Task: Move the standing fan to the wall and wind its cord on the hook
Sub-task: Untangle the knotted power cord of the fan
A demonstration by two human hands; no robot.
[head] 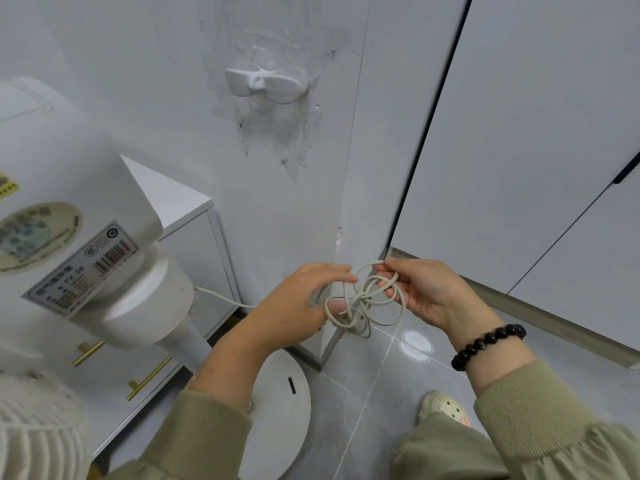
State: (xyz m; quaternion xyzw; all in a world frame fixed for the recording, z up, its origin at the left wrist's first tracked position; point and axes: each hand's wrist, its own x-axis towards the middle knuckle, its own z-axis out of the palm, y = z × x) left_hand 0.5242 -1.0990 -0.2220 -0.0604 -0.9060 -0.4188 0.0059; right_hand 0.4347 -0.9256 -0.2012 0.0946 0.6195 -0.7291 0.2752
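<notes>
The white standing fan [79,237] fills the left side, its round base [277,403] on the floor close to the wall. Its beige cord [363,303] runs from the fan's neck to a tangle of loops between my hands. My left hand [304,299] holds loops of the cord with curled fingers. My right hand [426,292] pinches a loop at the top of the tangle between thumb and fingers. The white wall hook [265,83] sits on the wall above, bare of cord.
A white drawer cabinet [194,244] with brass handles stands behind the fan against the wall. White wardrobe doors [519,133] line the right. Grey tiled floor [374,393] lies below, with my foot in a light shoe [443,408].
</notes>
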